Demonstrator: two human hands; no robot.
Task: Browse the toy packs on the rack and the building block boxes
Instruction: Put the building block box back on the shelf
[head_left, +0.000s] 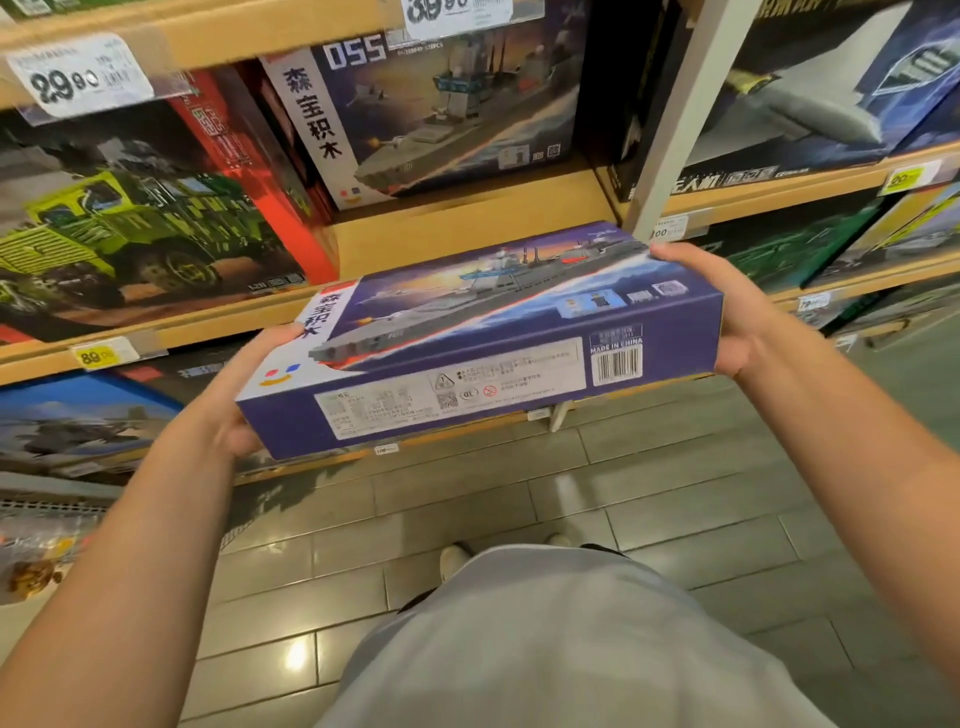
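At nine o'clock on the shelf (171, 322) stands a truck box (130, 228), green vehicle on its front, with a yellow price tag (101, 356) on the lip below it. Coming inward, the left hand (244, 400) cups the near-left corner of the warship box (483, 338): thumb laid along the top edge, the other fingers hidden underneath, so I cannot tell how they lie. The box sits dead centre, held level in the air just in front of the shelf, its picture side up and its printed side panel with the barcode facing the person. Behind it at twelve o'clock a matching box (441, 109) stands on the shelf, with a bare gap in front. At three o'clock the right hand (727, 312) clasps the far-right end, fingers wrapped over the short side, palm against it.

To browse it well, I'd say keep both ends supported and tip the box slowly toward the face to read the panel; a one-handed hold on a long carton would likely let it sag or slip. Keep it clear of the white upright (675, 130) when sliding it home.
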